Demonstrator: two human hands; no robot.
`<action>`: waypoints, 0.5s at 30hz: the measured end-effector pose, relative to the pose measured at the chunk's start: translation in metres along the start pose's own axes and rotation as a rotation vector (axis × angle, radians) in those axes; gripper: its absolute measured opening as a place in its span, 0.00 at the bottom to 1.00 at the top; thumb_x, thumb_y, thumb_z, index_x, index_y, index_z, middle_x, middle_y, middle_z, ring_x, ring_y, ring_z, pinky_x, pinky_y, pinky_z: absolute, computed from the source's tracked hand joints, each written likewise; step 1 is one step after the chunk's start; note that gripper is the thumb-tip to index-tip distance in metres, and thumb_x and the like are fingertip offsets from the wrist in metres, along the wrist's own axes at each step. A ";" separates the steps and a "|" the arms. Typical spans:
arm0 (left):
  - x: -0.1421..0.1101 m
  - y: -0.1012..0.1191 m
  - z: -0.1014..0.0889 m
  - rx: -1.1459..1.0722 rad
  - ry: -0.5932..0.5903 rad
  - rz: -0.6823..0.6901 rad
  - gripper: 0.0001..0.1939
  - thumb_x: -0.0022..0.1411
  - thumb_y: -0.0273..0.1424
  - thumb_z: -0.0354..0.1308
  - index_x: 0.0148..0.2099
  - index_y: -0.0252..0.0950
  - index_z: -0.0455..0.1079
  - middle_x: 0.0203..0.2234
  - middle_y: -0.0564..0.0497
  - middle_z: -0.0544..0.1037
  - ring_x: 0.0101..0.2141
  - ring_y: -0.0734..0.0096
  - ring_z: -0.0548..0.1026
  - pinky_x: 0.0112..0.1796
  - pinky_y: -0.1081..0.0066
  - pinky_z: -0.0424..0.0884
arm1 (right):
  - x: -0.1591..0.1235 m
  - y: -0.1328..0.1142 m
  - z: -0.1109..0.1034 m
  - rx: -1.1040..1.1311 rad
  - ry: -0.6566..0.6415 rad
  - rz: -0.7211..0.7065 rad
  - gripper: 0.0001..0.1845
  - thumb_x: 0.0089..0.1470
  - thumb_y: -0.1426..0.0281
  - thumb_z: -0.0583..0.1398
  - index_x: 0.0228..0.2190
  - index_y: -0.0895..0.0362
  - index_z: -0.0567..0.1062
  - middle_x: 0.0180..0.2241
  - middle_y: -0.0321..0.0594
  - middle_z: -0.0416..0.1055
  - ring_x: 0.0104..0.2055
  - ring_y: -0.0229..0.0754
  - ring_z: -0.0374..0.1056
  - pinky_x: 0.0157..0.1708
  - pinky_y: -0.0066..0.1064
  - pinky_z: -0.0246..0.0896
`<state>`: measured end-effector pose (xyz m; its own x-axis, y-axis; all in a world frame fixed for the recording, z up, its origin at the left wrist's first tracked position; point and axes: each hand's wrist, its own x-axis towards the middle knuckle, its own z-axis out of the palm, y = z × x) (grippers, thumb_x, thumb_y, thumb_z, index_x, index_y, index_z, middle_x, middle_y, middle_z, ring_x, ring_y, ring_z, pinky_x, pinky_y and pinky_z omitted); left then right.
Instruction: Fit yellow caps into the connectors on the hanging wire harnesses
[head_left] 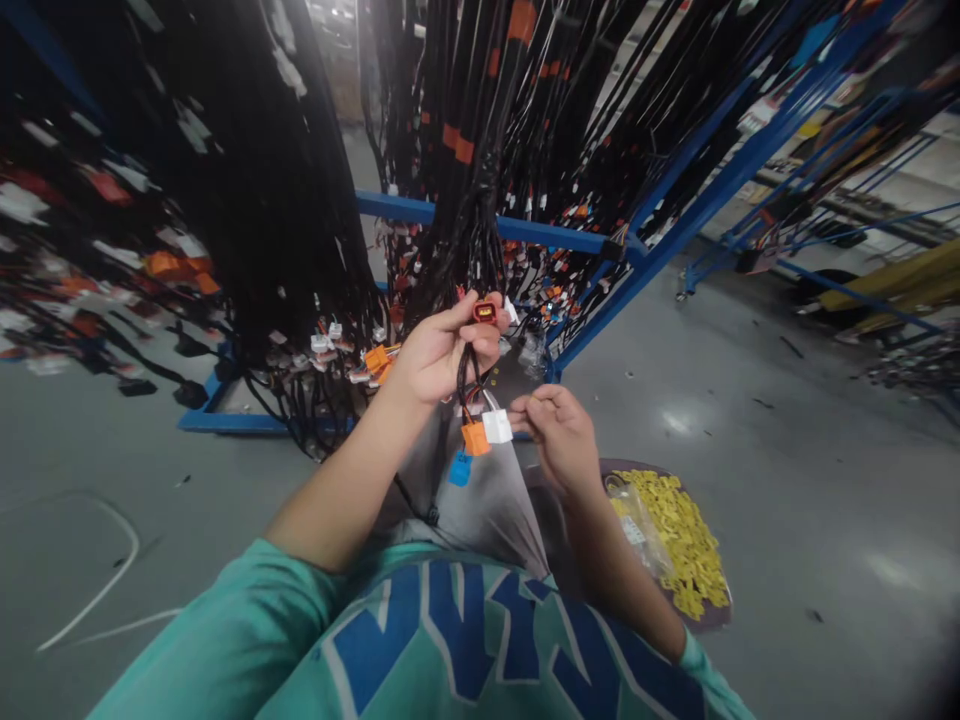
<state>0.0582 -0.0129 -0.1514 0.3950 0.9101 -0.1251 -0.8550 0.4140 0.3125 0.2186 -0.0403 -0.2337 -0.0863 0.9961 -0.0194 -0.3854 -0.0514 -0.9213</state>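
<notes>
My left hand (442,350) is closed round a dark red connector (485,313), its opening turned toward me with yellow showing inside. From this hand black-sleeved wires hang down, ending in an orange connector (475,438), a white connector (496,426) and a blue connector (460,468). To the right and lower, my right hand (559,430) has its thumb and fingers pinched together beside the white connector. A tiny yellowish bit seems to show at the fingertips, too small to name.
Thick bundles of black wire harnesses (281,180) hang from a blue metal rack (555,236) in front. A shallow container (727,600) of small yellow pieces (682,530), with a clear plastic bag (641,525), sits at my right. More blue racks stand farther right on the grey floor (817,520).
</notes>
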 end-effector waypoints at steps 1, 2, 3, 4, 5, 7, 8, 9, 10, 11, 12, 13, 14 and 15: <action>0.001 -0.001 0.000 -0.023 0.000 0.016 0.21 0.69 0.31 0.38 0.32 0.27 0.67 0.21 0.51 0.69 0.14 0.90 0.61 0.19 0.86 0.62 | 0.000 0.001 0.008 0.014 -0.036 0.028 0.15 0.37 0.66 0.68 0.26 0.55 0.67 0.23 0.32 0.75 0.23 0.33 0.71 0.24 0.23 0.68; 0.003 -0.002 0.000 -0.029 0.000 0.035 0.21 0.69 0.31 0.37 0.32 0.27 0.67 0.21 0.51 0.69 0.14 0.90 0.61 0.19 0.86 0.63 | 0.000 0.001 0.016 0.029 -0.078 0.061 0.15 0.38 0.66 0.67 0.26 0.55 0.66 0.24 0.32 0.75 0.24 0.33 0.71 0.24 0.23 0.68; 0.005 -0.003 -0.002 -0.010 0.003 0.054 0.21 0.69 0.31 0.37 0.32 0.27 0.67 0.20 0.52 0.70 0.14 0.90 0.62 0.19 0.86 0.63 | -0.001 0.001 0.023 0.043 -0.123 0.097 0.15 0.39 0.66 0.67 0.26 0.55 0.65 0.24 0.31 0.75 0.24 0.34 0.71 0.24 0.23 0.68; 0.006 -0.005 -0.004 0.041 0.010 0.068 0.21 0.69 0.31 0.38 0.32 0.27 0.67 0.20 0.51 0.70 0.14 0.89 0.63 0.20 0.85 0.64 | -0.002 0.000 0.028 0.054 -0.170 0.132 0.15 0.40 0.67 0.66 0.26 0.54 0.65 0.25 0.31 0.74 0.25 0.34 0.72 0.23 0.23 0.67; 0.007 -0.006 -0.008 0.121 0.019 0.073 0.19 0.68 0.30 0.39 0.32 0.27 0.67 0.21 0.51 0.71 0.14 0.87 0.65 0.19 0.83 0.65 | -0.004 -0.001 0.033 0.062 -0.210 0.161 0.14 0.41 0.67 0.66 0.27 0.54 0.64 0.26 0.31 0.74 0.25 0.35 0.72 0.22 0.24 0.67; 0.007 -0.008 -0.017 0.320 0.044 0.080 0.13 0.65 0.28 0.45 0.34 0.27 0.68 0.22 0.49 0.74 0.16 0.81 0.69 0.19 0.80 0.66 | -0.006 -0.003 0.038 0.060 -0.255 0.198 0.14 0.40 0.68 0.65 0.28 0.54 0.64 0.26 0.31 0.74 0.24 0.36 0.72 0.20 0.24 0.66; 0.005 -0.010 -0.022 0.409 0.057 0.087 0.09 0.63 0.26 0.49 0.35 0.27 0.68 0.23 0.48 0.75 0.18 0.78 0.71 0.19 0.78 0.66 | -0.007 -0.003 0.040 0.056 -0.256 0.207 0.15 0.39 0.69 0.65 0.29 0.54 0.65 0.26 0.31 0.74 0.24 0.36 0.71 0.19 0.24 0.66; 0.003 -0.011 -0.026 0.478 0.069 0.097 0.05 0.60 0.24 0.52 0.36 0.27 0.68 0.24 0.48 0.75 0.19 0.75 0.73 0.20 0.77 0.67 | -0.007 -0.002 0.040 0.050 -0.243 0.214 0.15 0.38 0.71 0.65 0.30 0.54 0.66 0.26 0.31 0.74 0.23 0.36 0.71 0.19 0.24 0.66; 0.000 -0.013 -0.029 0.523 0.082 0.112 0.04 0.57 0.22 0.54 0.37 0.28 0.68 0.25 0.48 0.76 0.21 0.74 0.74 0.21 0.76 0.68 | -0.007 -0.001 0.040 0.044 -0.222 0.220 0.16 0.37 0.72 0.64 0.32 0.54 0.67 0.26 0.31 0.74 0.23 0.35 0.71 0.19 0.24 0.66; -0.003 -0.016 -0.032 0.549 0.097 0.131 0.06 0.55 0.21 0.56 0.37 0.28 0.68 0.25 0.49 0.76 0.23 0.72 0.75 0.24 0.75 0.70 | -0.007 0.001 0.040 0.039 -0.199 0.225 0.17 0.36 0.73 0.64 0.33 0.54 0.67 0.27 0.31 0.74 0.22 0.35 0.71 0.20 0.24 0.67; -0.005 -0.018 -0.034 0.567 0.111 0.148 0.08 0.53 0.20 0.58 0.37 0.29 0.68 0.26 0.49 0.76 0.26 0.71 0.76 0.26 0.73 0.71 | -0.007 0.003 0.040 0.036 -0.177 0.224 0.17 0.36 0.73 0.63 0.33 0.54 0.68 0.27 0.31 0.74 0.22 0.34 0.71 0.22 0.24 0.68; -0.008 -0.021 -0.036 0.589 0.124 0.158 0.08 0.51 0.20 0.59 0.36 0.30 0.69 0.26 0.50 0.76 0.27 0.71 0.76 0.28 0.73 0.71 | -0.007 0.005 0.040 0.033 -0.159 0.213 0.17 0.36 0.73 0.63 0.33 0.54 0.68 0.27 0.31 0.74 0.22 0.34 0.71 0.23 0.25 0.69; -0.010 -0.023 -0.038 0.613 0.138 0.170 0.08 0.49 0.20 0.60 0.35 0.30 0.69 0.25 0.51 0.76 0.28 0.72 0.76 0.30 0.73 0.71 | -0.007 0.007 0.039 0.024 -0.148 0.195 0.16 0.37 0.72 0.63 0.32 0.55 0.68 0.26 0.31 0.74 0.22 0.34 0.71 0.23 0.25 0.69; -0.012 -0.026 -0.041 0.636 0.150 0.180 0.07 0.48 0.20 0.62 0.33 0.30 0.70 0.25 0.51 0.75 0.28 0.74 0.75 0.30 0.75 0.70 | -0.007 0.008 0.038 0.009 -0.143 0.169 0.14 0.37 0.72 0.63 0.31 0.55 0.68 0.26 0.31 0.74 0.22 0.34 0.70 0.23 0.25 0.69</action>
<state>0.0621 -0.0339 -0.1962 0.1746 0.9755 -0.1341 -0.5204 0.2070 0.8284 0.1816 -0.0505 -0.2265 -0.2794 0.9530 -0.1176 -0.3626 -0.2181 -0.9061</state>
